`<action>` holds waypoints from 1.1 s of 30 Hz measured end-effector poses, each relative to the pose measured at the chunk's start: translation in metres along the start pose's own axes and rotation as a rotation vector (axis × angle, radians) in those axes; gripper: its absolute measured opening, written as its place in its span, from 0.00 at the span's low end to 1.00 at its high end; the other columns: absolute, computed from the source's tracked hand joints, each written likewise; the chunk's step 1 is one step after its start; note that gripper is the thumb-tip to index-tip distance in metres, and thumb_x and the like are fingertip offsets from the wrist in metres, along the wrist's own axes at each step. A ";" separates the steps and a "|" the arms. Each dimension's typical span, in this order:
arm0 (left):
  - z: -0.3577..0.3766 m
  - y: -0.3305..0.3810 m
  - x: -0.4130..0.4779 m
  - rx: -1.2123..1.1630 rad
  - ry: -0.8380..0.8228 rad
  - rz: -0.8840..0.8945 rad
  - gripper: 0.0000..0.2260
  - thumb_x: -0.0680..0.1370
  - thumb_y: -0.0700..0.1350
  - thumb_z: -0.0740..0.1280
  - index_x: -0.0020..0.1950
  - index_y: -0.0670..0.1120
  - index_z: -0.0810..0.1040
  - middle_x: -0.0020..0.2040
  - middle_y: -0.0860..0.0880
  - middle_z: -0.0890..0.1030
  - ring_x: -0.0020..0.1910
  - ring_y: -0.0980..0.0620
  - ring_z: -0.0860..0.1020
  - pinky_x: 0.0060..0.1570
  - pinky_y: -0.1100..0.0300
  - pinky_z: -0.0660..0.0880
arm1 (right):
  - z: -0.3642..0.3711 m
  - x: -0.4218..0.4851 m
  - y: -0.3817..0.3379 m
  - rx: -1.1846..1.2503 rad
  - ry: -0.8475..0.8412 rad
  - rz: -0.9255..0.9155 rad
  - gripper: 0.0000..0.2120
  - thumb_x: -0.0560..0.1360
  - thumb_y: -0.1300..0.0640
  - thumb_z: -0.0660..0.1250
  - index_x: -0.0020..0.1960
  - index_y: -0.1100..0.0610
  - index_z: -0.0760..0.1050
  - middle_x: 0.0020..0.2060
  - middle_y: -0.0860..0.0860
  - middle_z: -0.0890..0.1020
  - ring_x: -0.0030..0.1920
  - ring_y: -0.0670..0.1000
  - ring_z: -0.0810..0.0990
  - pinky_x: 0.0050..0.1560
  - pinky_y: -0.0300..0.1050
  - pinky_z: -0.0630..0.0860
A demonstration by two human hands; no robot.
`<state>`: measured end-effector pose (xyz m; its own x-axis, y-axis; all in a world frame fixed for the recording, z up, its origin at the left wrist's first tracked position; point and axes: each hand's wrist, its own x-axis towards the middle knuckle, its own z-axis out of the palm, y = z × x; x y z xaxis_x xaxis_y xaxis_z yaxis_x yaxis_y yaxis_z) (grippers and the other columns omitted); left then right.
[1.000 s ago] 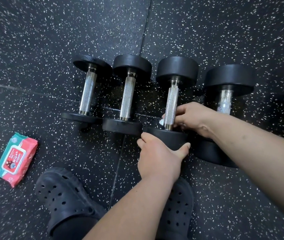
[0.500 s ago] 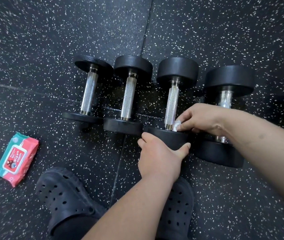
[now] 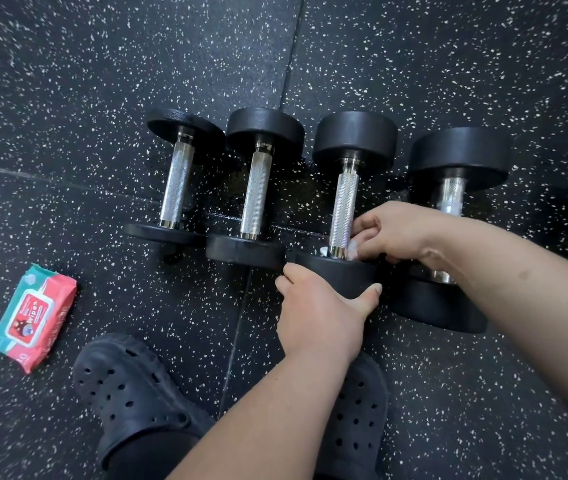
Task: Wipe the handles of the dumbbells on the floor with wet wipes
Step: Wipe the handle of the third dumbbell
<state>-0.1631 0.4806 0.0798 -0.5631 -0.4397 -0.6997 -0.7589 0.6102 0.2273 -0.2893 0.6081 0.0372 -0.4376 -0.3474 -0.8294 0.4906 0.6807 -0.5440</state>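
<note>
- My working grip is the right hand [image 3: 396, 233], its fingers curled and pinching a wet wipe [image 3: 353, 245] around the near end of the third dumbbell's handle [image 3: 344, 202].
- The left hand [image 3: 320, 306] clasps that dumbbell's near head [image 3: 339, 273], steadying it on the floor [image 3: 102, 98].
- The handle's long axis runs straight away from me, and the bare knurling lies beyond the wipe, so I judge the next stroke goes outward.
- The fourth dumbbell [image 3: 452, 199] lies just right, and the wipes pack [image 3: 33, 320] well left.

The entire field is being covered by black rubber flooring [image 3: 448, 57] flecked with white. The flooring is being divided into tiles by a lengthwise seam [image 3: 293, 57] and a fainter crosswise seam [image 3: 50, 181].
</note>
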 end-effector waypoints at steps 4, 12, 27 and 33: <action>-0.001 -0.001 0.001 -0.003 -0.004 0.001 0.45 0.64 0.74 0.77 0.64 0.46 0.62 0.65 0.47 0.71 0.58 0.43 0.80 0.48 0.50 0.75 | 0.007 0.004 -0.006 0.055 -0.052 0.008 0.14 0.74 0.70 0.71 0.54 0.56 0.84 0.45 0.47 0.88 0.47 0.46 0.78 0.40 0.42 0.68; 0.001 0.000 0.001 -0.001 0.003 -0.009 0.45 0.64 0.74 0.77 0.65 0.47 0.62 0.65 0.47 0.71 0.58 0.43 0.80 0.47 0.50 0.74 | 0.010 0.009 -0.004 0.114 -0.070 0.032 0.10 0.74 0.71 0.70 0.50 0.61 0.85 0.44 0.51 0.85 0.45 0.47 0.77 0.38 0.37 0.69; -0.016 0.003 -0.006 -0.039 -0.128 -0.022 0.53 0.65 0.75 0.76 0.74 0.44 0.57 0.71 0.42 0.65 0.61 0.39 0.78 0.49 0.50 0.73 | -0.020 -0.032 -0.005 0.246 0.018 0.023 0.07 0.76 0.62 0.76 0.54 0.59 0.87 0.39 0.51 0.82 0.35 0.44 0.72 0.33 0.35 0.70; -0.046 0.001 -0.040 -0.032 -0.161 0.011 0.52 0.69 0.69 0.78 0.79 0.44 0.55 0.74 0.40 0.62 0.65 0.38 0.76 0.59 0.46 0.77 | -0.014 -0.079 -0.025 0.306 0.186 -0.046 0.08 0.78 0.61 0.75 0.57 0.59 0.85 0.36 0.50 0.82 0.33 0.44 0.74 0.31 0.36 0.73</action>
<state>-0.1564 0.4688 0.1393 -0.5139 -0.3201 -0.7959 -0.7645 0.5919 0.2555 -0.2773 0.6274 0.1179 -0.5807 -0.2305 -0.7808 0.6575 0.4328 -0.6167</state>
